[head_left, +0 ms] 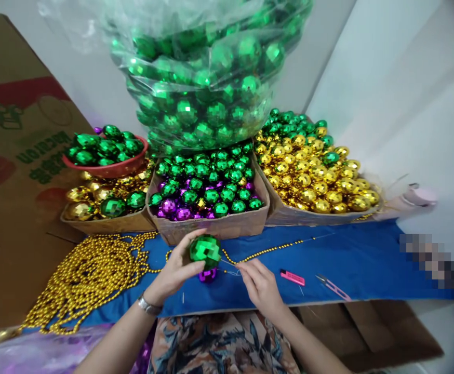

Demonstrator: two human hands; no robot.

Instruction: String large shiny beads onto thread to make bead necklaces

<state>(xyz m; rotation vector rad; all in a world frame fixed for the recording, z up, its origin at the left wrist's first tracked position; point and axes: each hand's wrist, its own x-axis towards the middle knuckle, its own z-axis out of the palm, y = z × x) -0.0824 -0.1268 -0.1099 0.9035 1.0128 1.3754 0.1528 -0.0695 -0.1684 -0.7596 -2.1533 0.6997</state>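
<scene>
Between the thumb and fingers of my left hand (179,266) is a green faceted ball (205,250), lifted over the blue cloth (361,259). A purple faceted ball (207,275) shows just below it; whether the two touch I cannot tell. My right hand (261,285) pinches a thin pale string (230,264) that runs toward the green ball. Behind the hands, a strand of gold beads (268,252) lies on the cloth. To the right of my right hand are a pink cutter-like tool (292,277) and pink-handled thread snips (333,288).
Cardboard boxes of green and purple balls (211,196) and gold balls (308,171) line the back. A red bowl of green balls (108,169) sits at left, above heaped gold bead strands (94,275). A bulging clear bag of green balls (207,88) rises behind; a large carton (12,208) stands left.
</scene>
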